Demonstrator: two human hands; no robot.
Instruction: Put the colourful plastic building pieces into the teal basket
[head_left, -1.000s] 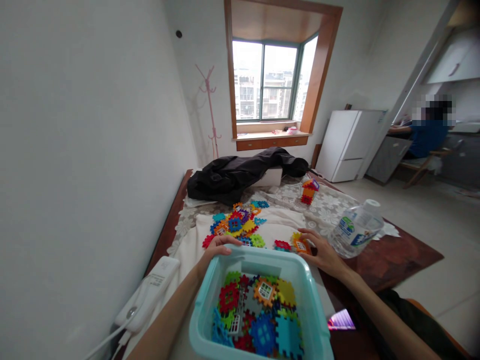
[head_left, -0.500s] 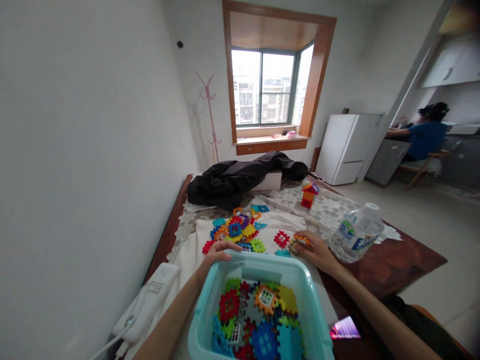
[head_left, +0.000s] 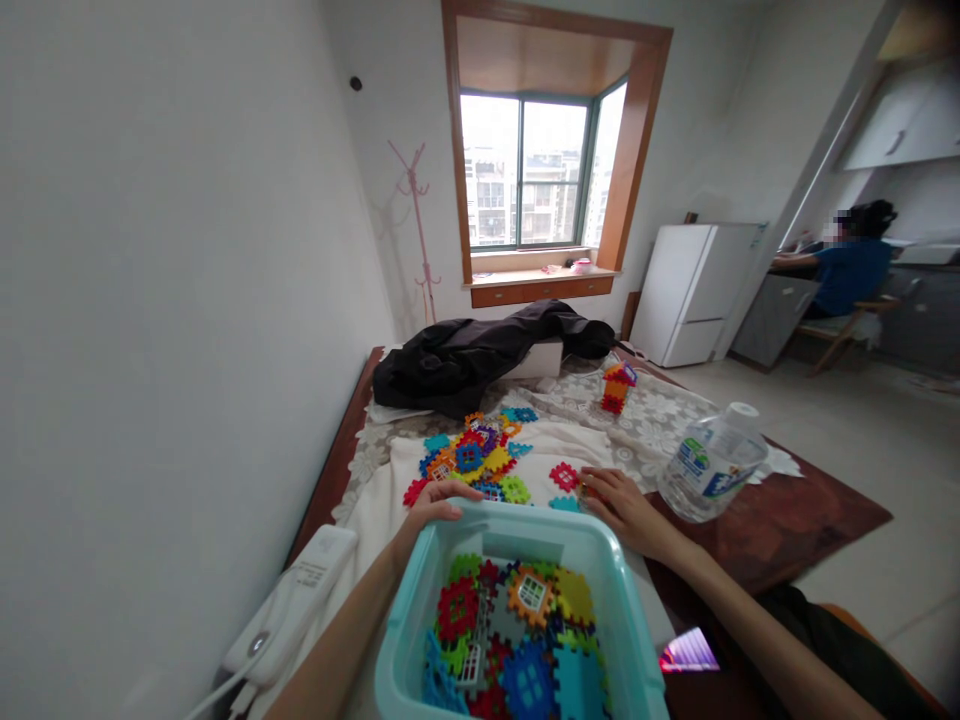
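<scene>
Right fingers now mostly hiding orange piece, grip unclear, left fingers grasping tub.

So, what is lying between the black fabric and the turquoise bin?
In the head view, a heap of notched toy tiles, plus white cloth and floral tablecloth, lies between them.

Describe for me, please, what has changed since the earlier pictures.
The right hand has moved a little left and now mostly covers the orange piece it was touching. The red piece beside it lies slightly farther from the tub. The left hand stays on the tub's rim; the bottle and pile of pieces look unmoved.
</scene>
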